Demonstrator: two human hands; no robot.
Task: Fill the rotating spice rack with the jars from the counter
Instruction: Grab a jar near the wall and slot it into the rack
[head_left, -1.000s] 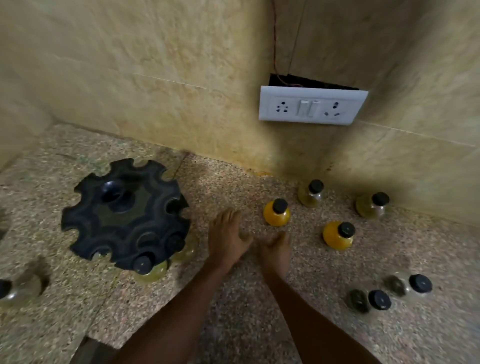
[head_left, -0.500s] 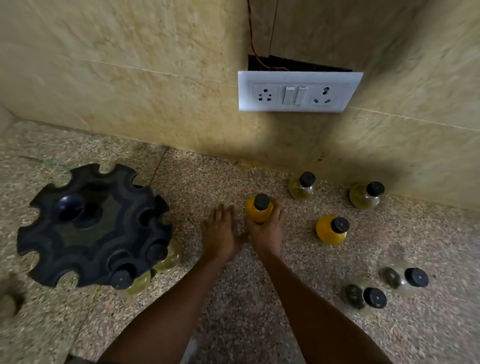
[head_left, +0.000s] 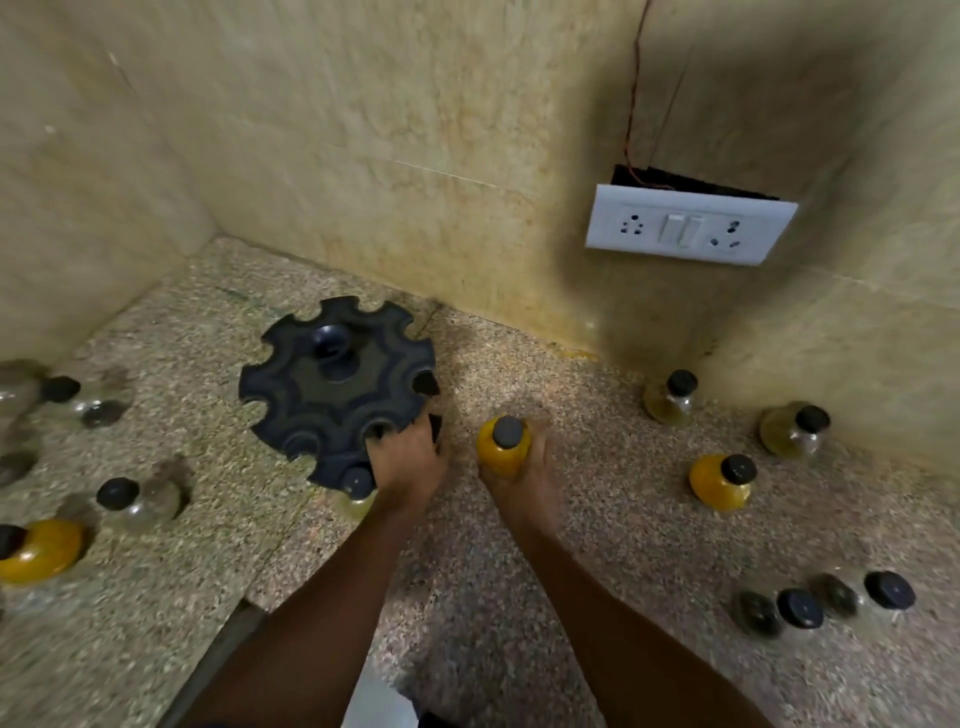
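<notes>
1. Carrying the yellow jar (head_left: 503, 451) in our right hand (head_left: 522, 475), we have the fingers wrapped around its belly from below and behind, with the black cap pointing up and clear of the grip. The jar sits just to the right of the black spice rack (head_left: 337, 387), near it but not touching.

2. Our left hand (head_left: 410, 460) rests on the rack's near right edge, fingers curled over the rim, though we cannot tell how firmly they press. We judge this hand is there to steady or turn the rack, which is what we want, since a rotating rack will swing away under a sideways push.

3. We should pick an empty notch. One jar already hangs at the near rim, its cap (head_left: 358, 480) showing just left of our left wrist; the notches round the far and left sides look open.

4. We would keep the jar upright, slide its neck into the notch from outside, and let go only once it hangs by itself.

5. We should mind our own left hand, which covers the notches nearest the jar; turning the rack first would bring a free one round.

6. More jars wait on the counter (head_left: 597, 519), among them another yellow jar on the right (head_left: 719, 483).
</notes>
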